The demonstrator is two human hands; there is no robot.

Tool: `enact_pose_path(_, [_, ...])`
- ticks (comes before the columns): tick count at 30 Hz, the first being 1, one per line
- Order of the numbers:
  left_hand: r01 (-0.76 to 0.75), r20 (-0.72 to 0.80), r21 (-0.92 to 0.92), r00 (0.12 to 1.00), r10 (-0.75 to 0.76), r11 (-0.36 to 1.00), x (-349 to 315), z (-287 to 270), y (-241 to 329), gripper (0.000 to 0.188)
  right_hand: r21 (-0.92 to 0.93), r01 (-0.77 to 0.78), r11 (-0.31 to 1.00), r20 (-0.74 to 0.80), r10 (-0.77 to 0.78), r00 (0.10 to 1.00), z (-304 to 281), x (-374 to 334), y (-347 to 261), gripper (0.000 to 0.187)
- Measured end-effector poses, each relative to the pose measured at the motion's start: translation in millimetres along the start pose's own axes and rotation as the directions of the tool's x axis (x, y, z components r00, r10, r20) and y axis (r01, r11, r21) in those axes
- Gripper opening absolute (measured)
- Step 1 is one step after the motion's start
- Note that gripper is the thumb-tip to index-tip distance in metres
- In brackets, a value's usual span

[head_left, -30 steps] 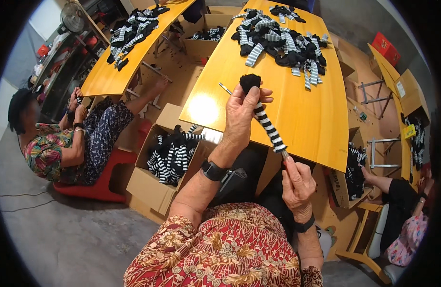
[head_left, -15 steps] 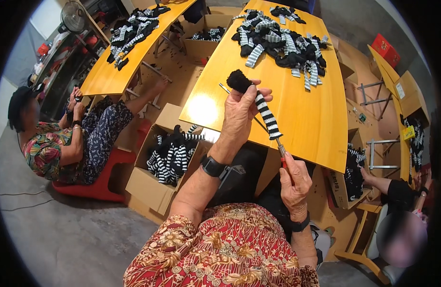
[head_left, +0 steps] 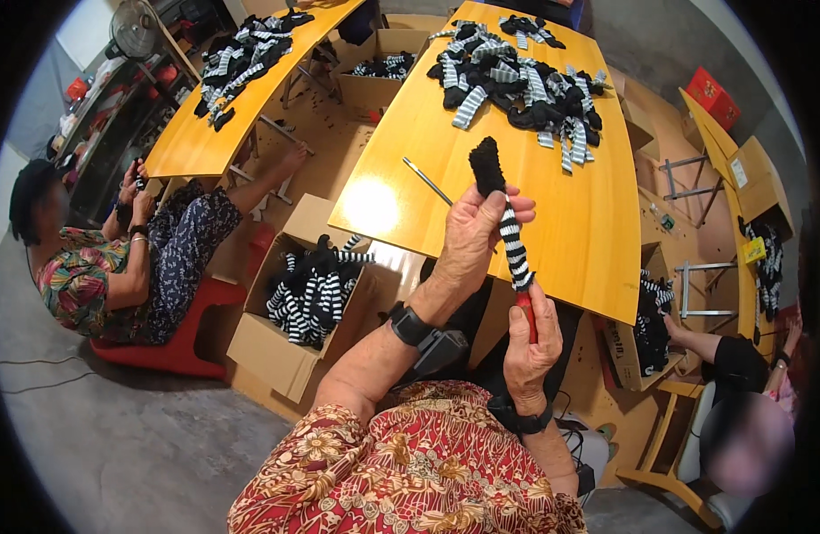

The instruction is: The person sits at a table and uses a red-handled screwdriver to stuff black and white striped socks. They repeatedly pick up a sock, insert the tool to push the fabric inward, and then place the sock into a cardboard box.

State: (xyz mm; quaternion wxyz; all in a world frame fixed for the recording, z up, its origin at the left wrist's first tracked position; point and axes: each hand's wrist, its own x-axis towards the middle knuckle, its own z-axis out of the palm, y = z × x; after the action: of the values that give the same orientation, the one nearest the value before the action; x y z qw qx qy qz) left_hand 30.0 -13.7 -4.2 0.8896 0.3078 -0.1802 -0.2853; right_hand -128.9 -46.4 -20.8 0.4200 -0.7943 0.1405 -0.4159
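We are seeing the left grip pinching the knit between thumb and fingers, and the right grip holding a red tool against its lower end; the knit is tilting slightly over the near edge of the middle surface. We are not managing to tell whether the tool is reaching inside.

We are judging that a hard push could be snagging the yarn or poking through the stripes, with any tip being hidden; that a loose left pinch could be letting the knit slip; and that the rod, lying behind the left grip, could be catching fabric.

Counting, we are finding one knit in hand, one tool, one rod, three surfaces, at least four boxes, two co-workers and at least three heaps, whose pieces are overlapping too much for counting
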Motion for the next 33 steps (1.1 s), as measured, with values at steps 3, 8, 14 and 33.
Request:
enact_pose_path(3, [0.021, -0.002, 0.026, 1.0, -0.021, 0.999, -5, -1, -1, 0.029, -0.001, 0.045, 0.999, 0.013, -0.045, 0.999, -4, 5, 5, 0.039])
enact_pose_path(8, [0.031, -0.032, 0.068, 0.999, -0.029, 0.997, -8, 0, 25, 0.035, 0.002, 0.069, 0.998, 0.144, -0.069, 0.987, -25, 17, 10, 0.036])
enact_pose_path(14, [-0.04, -0.072, 0.034, 0.997, 0.042, 0.999, 7, -6, 52, 0.033, 0.114, -0.004, 0.993, 0.279, -0.028, 0.96, -32, 25, 9, 0.038])
enact_pose_path(33, [0.17, -0.077, 0.147, 0.984, -0.16, 0.974, -11, 1, 36, 0.035, 0.21, -0.378, 0.902, 0.348, 0.292, 0.891, -40, 13, 22, 0.036])
